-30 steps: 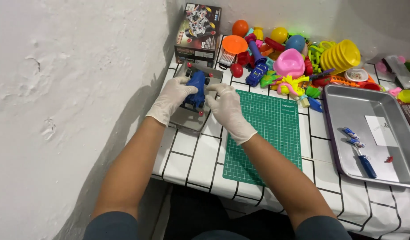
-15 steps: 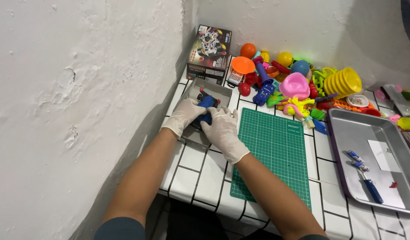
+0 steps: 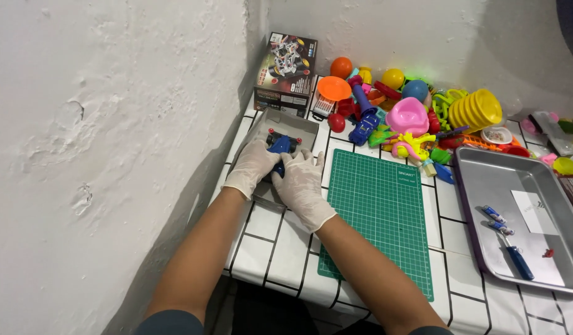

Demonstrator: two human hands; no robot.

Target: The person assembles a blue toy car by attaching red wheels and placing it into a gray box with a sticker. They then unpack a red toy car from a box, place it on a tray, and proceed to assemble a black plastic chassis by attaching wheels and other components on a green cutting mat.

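Head view, the only view. Both gloved hands meet left of centre in the frame, over a shallow grey cardboard tray point(image 3: 299, 127) that sits on the white tiled counter point(image 3: 271, 245) against the wall. The left hand point(image 3: 252, 167) curls around the near left side of a small blue toy vehicle point(image 3: 280, 149) with red wheel hubs; the right hand point(image 3: 302, 183) lies over its near right side, fingers partly bent. The toy sits inside the tray, at its near end. Both hands appear to be closed on the toy, though the gloves hide the contact points, so the grip is probable rather than certain.

To the right lies a green cutting mat point(image 3: 379, 211); at the far right, a metal tray point(image 3: 485, 186) holds a blue-handled tool point(image 3: 516, 260). A printed box point(image 3: 286, 68) stands at the top centre, beside a heap of coloured plastic toys point(image 3: 410, 105).

Procedure note: seat the toy flat, keep both hands symmetrical, and press evenly so the thin tray walls do not buckle.

Change from one second ago: the toy was then held raised above the tray between the hands; it is now lowered into the tray, and the hands have come down with it.
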